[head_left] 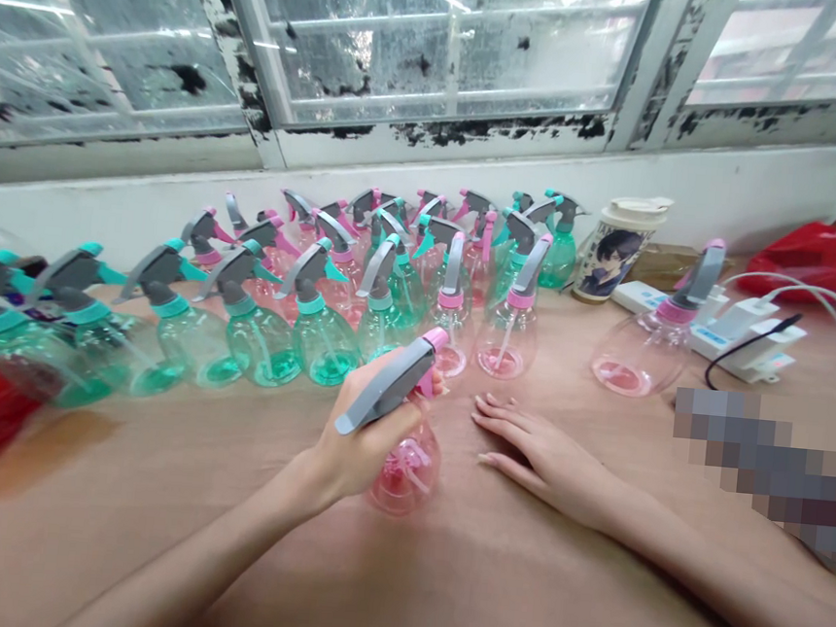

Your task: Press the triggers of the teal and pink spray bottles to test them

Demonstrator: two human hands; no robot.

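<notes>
My left hand (371, 427) is closed round the neck of a pink spray bottle (407, 478) with a grey and pink trigger head, near the middle of the table. The bottle is clear pink plastic, and its lower part shows below my fingers. To its right, my right hand (523, 448) lies flat on the tabletop, fingers stretched out and holding nothing. Just beyond my hands stand two pink spray bottles (508, 336), side by side. A row of green spray bottles (327, 345) with grey and turquoise heads runs off to the left.
More pink and green bottles crowd behind the front row. One pink spray bottle (638, 357) stands apart at right, beside a white power strip (745, 332) with cables. A printed cup (618, 248) stands near the wall. Red plastic bags (822, 261) lie at both sides.
</notes>
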